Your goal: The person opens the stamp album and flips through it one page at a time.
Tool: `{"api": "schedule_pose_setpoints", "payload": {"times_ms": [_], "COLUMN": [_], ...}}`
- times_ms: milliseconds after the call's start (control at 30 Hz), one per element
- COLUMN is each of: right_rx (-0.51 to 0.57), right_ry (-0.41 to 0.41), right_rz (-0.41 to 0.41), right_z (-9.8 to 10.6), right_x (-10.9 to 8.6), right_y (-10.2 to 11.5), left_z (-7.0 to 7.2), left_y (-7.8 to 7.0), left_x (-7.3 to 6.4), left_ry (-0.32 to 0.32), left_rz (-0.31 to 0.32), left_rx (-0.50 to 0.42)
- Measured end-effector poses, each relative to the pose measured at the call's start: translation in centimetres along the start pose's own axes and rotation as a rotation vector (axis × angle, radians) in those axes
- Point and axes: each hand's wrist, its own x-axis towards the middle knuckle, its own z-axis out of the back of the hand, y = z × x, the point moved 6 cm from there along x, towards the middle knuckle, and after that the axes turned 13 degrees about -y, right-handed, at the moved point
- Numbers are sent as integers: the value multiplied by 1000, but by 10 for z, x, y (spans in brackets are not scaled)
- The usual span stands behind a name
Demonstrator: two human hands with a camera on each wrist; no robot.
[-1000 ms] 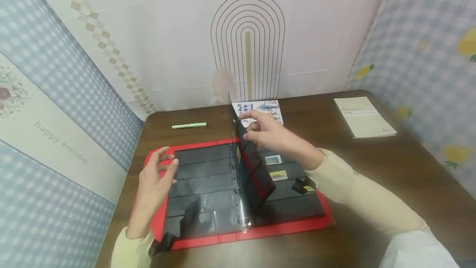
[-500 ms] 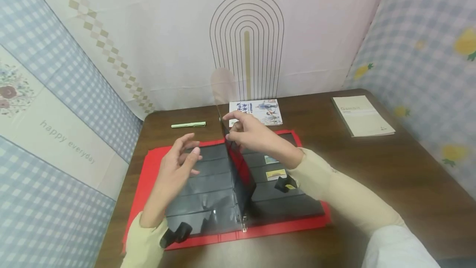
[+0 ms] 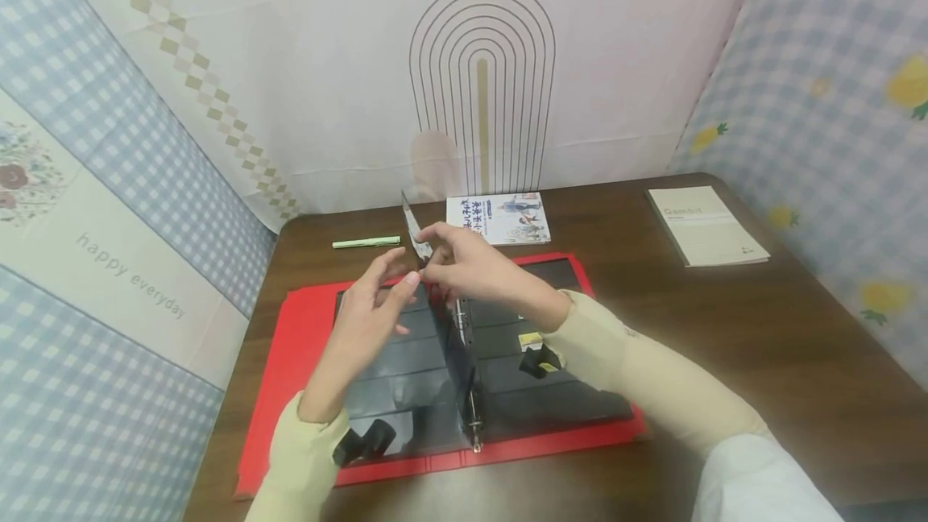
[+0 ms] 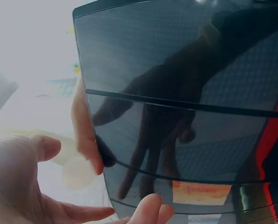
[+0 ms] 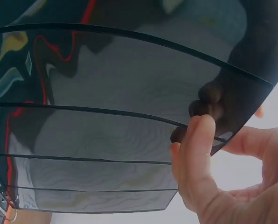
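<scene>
A red stamp album (image 3: 279, 377) lies spread on the table, its black pocket pages on metal rings. One black page (image 5: 106, 140) stands nearly upright above the rings. My right hand (image 3: 478, 271) pinches its outer edge between thumb and fingers, as the right wrist view shows. Close by on the left, my left hand (image 3: 365, 325) has its fingers spread and loosely bent, thumb near the page's edge. An orange stamp (image 4: 202, 192) sits in a pocket on the page face toward the left hand. On the right-hand page a yellow stamp (image 3: 531, 341) shows, partly covered by the right wrist's black camera.
Behind the album lie a light green pen (image 3: 366, 242) and a white illustrated booklet (image 3: 507, 218). A cream notebook (image 3: 706, 225) rests at the table's back right. Fabric hangings (image 3: 348, 87) enclose the back and sides.
My right hand has carried the page leftward, from leaning right of the rings to leaning slightly left. My left hand has moved right and up toward the page.
</scene>
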Motion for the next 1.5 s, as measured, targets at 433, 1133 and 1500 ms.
{"api": "schedule_pose_setpoints", "payload": {"times_ms": [433,1133,1500], "right_rx": [-107,-190,-233], "right_ry": [102,-13,-68], "right_rz": [53,63,48], "right_z": [-9,44,75], "right_x": [-1,0,-2], "right_y": [0,-27,-58], "left_z": [-2,52,70], "left_y": [4,51,72], "left_x": [-2,-20,-29], "left_ry": [20,-136,-146], "left_rz": [-16,84,94], "left_rx": [21,4,66]}}
